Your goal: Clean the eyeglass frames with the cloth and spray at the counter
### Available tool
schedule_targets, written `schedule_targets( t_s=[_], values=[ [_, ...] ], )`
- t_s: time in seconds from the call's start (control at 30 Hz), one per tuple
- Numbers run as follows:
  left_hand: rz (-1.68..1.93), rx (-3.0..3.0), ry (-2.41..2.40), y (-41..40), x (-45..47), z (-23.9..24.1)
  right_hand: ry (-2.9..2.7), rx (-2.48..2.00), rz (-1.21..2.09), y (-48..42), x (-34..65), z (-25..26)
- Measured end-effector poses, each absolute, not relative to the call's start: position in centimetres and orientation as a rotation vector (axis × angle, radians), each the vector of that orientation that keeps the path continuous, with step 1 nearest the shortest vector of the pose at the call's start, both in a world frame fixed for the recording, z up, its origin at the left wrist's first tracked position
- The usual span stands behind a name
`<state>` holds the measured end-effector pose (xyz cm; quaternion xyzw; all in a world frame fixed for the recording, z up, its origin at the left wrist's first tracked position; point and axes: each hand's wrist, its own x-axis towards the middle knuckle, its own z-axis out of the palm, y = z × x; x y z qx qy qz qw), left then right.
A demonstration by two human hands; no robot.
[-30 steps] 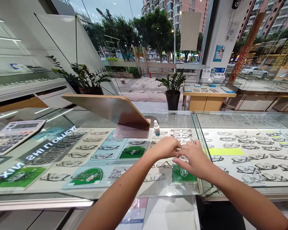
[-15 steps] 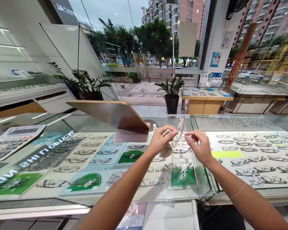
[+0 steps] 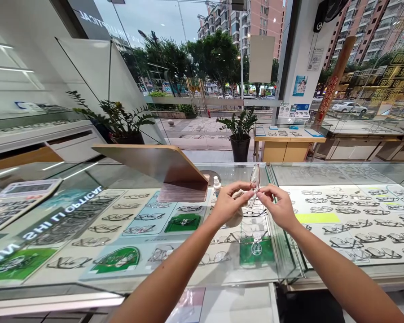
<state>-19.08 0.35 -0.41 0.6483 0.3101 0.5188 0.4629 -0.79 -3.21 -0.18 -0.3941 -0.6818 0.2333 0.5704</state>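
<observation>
Over the glass counter, my left hand (image 3: 229, 202) is closed on a pair of eyeglasses (image 3: 255, 175), held edge-on with the lenses upright. A beige cloth (image 3: 234, 219) is bunched in the same hand and hangs below the palm. My right hand (image 3: 278, 207) pinches at the near side of the eyeglasses, its fingertips almost meeting the left ones. Exactly which part of the frame each hand grips is partly hidden by the fingers. Just beyond my left hand stands a small white spray bottle (image 3: 217, 184).
Rows of spectacle frames lie inside the glass display case (image 3: 202, 273) beneath my hands. A tilted wood-edged panel (image 3: 144, 162) stands on the counter at left, and a large calculator (image 3: 23, 197) lies farther left. Beyond the counter are potted plants (image 3: 239, 146) and a window.
My right hand has moved left and inward, from apart to pinching at the eyeglasses. My left hand has turned slightly, shifting right, and the spray bottle shows more fully.
</observation>
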Motion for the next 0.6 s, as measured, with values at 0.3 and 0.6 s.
schedule_targets(
  t_s=[0.3,0.6],
  values=[
    [1.402,1.607,0.818,0.9,-19.3,-0.5,-1.416,-0.996,0.67,-2.5,0.0,-0.3],
    [1.451,1.722,0.81,0.7,-19.1,-1.0,-1.324,-0.982,0.198,-2.0,1.0,-0.1]
  ],
)
